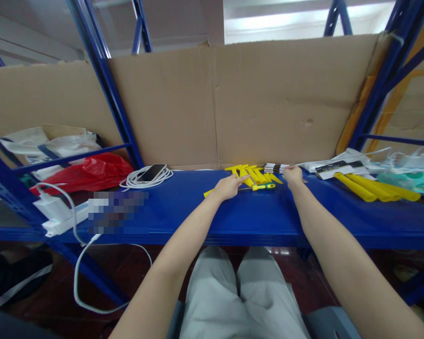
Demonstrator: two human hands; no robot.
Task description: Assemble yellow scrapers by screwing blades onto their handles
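My left hand (pixel 228 186) is low over the blue shelf, its index finger stretched toward a pile of yellow plastic pieces (pixel 255 176). The tip of another yellow piece shows left of this wrist, and the hand hides the rest. In front of the pile lies a screwdriver (pixel 264 187) with a yellow and green handle, its shaft pointing toward my left hand. My right hand (pixel 293 174) is closed at the right end of a row of small white and black packets (pixel 274 168). What its fingers hold is hidden.
Yellow tubes (pixel 372 188) and black-and-white packaging (pixel 334 168) lie to the right. Toward the left are a phone (pixel 152 172) on a coiled white cable, a red bag (pixel 88 173) and a power strip (pixel 65 223). Cardboard (pixel 261 103) walls off the back.
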